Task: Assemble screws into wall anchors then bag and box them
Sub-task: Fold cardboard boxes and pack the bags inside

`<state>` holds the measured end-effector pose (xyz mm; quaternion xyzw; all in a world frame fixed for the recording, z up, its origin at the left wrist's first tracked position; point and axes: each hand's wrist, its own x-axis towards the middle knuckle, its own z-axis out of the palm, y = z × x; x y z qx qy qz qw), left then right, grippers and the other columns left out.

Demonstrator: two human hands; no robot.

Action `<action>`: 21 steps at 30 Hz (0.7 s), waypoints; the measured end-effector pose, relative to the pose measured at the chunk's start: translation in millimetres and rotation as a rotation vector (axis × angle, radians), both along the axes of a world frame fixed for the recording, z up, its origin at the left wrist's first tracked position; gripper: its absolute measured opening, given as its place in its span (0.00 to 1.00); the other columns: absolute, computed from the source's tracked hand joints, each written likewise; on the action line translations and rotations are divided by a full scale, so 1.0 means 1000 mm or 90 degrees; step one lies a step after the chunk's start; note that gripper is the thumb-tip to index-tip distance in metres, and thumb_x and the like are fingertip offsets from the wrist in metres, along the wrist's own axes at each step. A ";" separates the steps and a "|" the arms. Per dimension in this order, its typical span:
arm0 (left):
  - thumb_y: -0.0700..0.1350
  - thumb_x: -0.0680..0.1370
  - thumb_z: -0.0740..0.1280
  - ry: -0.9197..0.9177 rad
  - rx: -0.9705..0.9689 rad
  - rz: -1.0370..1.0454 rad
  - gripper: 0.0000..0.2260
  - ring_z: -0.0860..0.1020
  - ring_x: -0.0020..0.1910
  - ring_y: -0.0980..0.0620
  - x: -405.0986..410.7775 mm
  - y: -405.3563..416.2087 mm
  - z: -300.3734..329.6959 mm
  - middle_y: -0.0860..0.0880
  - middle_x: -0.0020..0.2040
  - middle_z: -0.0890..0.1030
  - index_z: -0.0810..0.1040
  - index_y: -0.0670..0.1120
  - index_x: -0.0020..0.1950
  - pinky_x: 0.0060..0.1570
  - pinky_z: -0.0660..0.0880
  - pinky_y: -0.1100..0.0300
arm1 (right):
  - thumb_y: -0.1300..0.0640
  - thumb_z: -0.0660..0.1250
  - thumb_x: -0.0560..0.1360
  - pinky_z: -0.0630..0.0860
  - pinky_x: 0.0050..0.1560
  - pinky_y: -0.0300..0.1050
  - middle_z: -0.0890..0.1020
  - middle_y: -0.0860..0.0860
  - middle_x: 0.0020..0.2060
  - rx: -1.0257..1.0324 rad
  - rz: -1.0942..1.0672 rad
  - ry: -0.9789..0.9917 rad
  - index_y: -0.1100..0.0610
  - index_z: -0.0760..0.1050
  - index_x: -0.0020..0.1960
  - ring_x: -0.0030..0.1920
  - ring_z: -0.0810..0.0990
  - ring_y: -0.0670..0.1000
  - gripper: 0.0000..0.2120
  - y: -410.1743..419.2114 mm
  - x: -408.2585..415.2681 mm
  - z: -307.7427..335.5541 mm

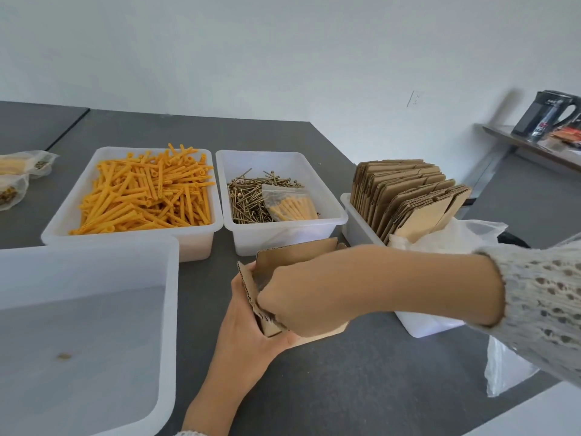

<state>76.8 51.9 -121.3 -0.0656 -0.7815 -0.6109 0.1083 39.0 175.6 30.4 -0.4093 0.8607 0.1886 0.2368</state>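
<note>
Both hands (251, 322) on cardboard box (292, 256)

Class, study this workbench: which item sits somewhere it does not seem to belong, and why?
A filled clear bag of orange anchors lies on the loose screws inside the screw bin, not with the other bags at far left. The big near bin holds only a small brown speck.

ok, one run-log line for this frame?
step: forming box | left hand: holds box | right hand: folding flap | filled bag: on screws, middle bin | boxed: none yet
</note>
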 end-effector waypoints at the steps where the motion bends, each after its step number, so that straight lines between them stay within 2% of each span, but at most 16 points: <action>1: 0.62 0.57 0.81 -0.005 0.000 -0.004 0.49 0.75 0.61 0.64 0.000 0.000 0.000 0.70 0.62 0.72 0.52 0.77 0.68 0.55 0.78 0.57 | 0.63 0.56 0.81 0.73 0.52 0.50 0.76 0.52 0.56 -0.027 -0.011 -0.024 0.53 0.69 0.68 0.53 0.75 0.54 0.17 0.002 0.002 0.004; 4: 0.62 0.58 0.81 0.003 0.003 -0.014 0.50 0.75 0.62 0.64 0.001 0.000 0.001 0.68 0.64 0.73 0.53 0.73 0.71 0.55 0.75 0.61 | 0.63 0.55 0.82 0.74 0.57 0.52 0.77 0.52 0.55 -0.099 -0.031 -0.050 0.53 0.72 0.65 0.53 0.76 0.54 0.16 0.011 0.007 0.017; 6: 0.62 0.58 0.80 0.005 0.010 -0.022 0.49 0.75 0.62 0.65 0.002 0.000 0.001 0.66 0.65 0.74 0.54 0.73 0.71 0.53 0.73 0.64 | 0.63 0.53 0.83 0.72 0.63 0.52 0.77 0.49 0.61 -0.171 -0.075 -0.112 0.50 0.71 0.69 0.60 0.75 0.52 0.19 0.028 0.011 0.026; 8: 0.62 0.59 0.79 0.003 0.016 -0.024 0.48 0.75 0.62 0.65 -0.001 0.001 0.002 0.67 0.65 0.73 0.53 0.74 0.70 0.52 0.73 0.65 | 0.63 0.53 0.83 0.69 0.67 0.47 0.76 0.46 0.64 -0.288 -0.115 -0.106 0.48 0.71 0.70 0.64 0.74 0.47 0.20 0.053 0.015 0.039; 10: 0.62 0.60 0.77 -0.001 0.013 -0.018 0.46 0.73 0.63 0.67 -0.007 0.004 0.005 0.69 0.65 0.71 0.51 0.76 0.69 0.51 0.72 0.68 | 0.65 0.55 0.82 0.70 0.62 0.43 0.76 0.45 0.60 -0.391 -0.134 0.010 0.50 0.74 0.66 0.61 0.74 0.43 0.19 0.085 0.013 0.052; 12: 0.62 0.61 0.76 -0.004 0.007 -0.016 0.46 0.70 0.65 0.67 -0.015 0.009 0.009 0.70 0.66 0.69 0.48 0.77 0.68 0.52 0.71 0.72 | 0.66 0.58 0.80 0.69 0.59 0.41 0.75 0.46 0.59 -0.440 -0.141 0.160 0.51 0.75 0.64 0.59 0.73 0.43 0.18 0.120 0.007 0.061; 15: 0.59 0.63 0.76 -0.004 0.011 -0.018 0.45 0.68 0.68 0.64 -0.028 0.021 0.016 0.63 0.69 0.67 0.48 0.76 0.68 0.61 0.69 0.68 | 0.64 0.62 0.79 0.67 0.59 0.40 0.74 0.46 0.58 -0.487 -0.205 0.316 0.52 0.74 0.64 0.61 0.72 0.47 0.16 0.174 -0.005 0.067; 17: 0.53 0.66 0.77 -0.003 0.015 -0.023 0.46 0.68 0.69 0.61 -0.035 0.027 0.019 0.60 0.70 0.67 0.49 0.71 0.71 0.67 0.69 0.59 | 0.63 0.63 0.79 0.64 0.57 0.37 0.72 0.44 0.58 -0.495 -0.263 0.378 0.51 0.72 0.65 0.60 0.70 0.47 0.17 0.206 -0.010 0.065; 19: 0.47 0.69 0.78 -0.004 0.006 -0.026 0.46 0.69 0.69 0.59 -0.043 0.030 0.021 0.58 0.70 0.68 0.50 0.68 0.74 0.68 0.69 0.56 | 0.62 0.63 0.79 0.63 0.55 0.39 0.72 0.45 0.58 -0.478 -0.301 0.401 0.50 0.71 0.67 0.58 0.70 0.49 0.18 0.229 -0.013 0.058; 21: 0.44 0.71 0.78 0.001 -0.007 -0.016 0.45 0.70 0.68 0.58 -0.049 0.032 0.024 0.57 0.69 0.70 0.51 0.74 0.70 0.67 0.70 0.57 | 0.62 0.63 0.79 0.65 0.55 0.41 0.72 0.45 0.59 -0.464 -0.309 0.399 0.50 0.70 0.68 0.56 0.70 0.50 0.18 0.241 -0.016 0.050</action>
